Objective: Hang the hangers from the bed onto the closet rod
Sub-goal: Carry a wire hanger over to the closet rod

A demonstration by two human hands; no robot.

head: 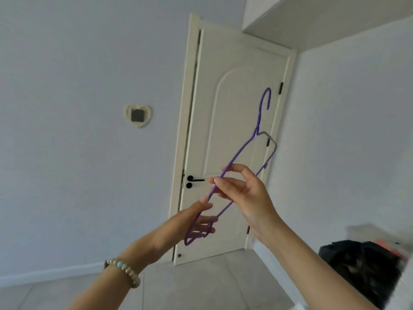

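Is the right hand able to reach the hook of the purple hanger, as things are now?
Probably yes. The right hand pinches the purple hanger midway, and the wire up to the hook is bare, with nothing in front. The left hand holds the lower end, so the right can release.

Thin purple coated-wire hanger (241, 151), smooth painted cream door (232, 108)
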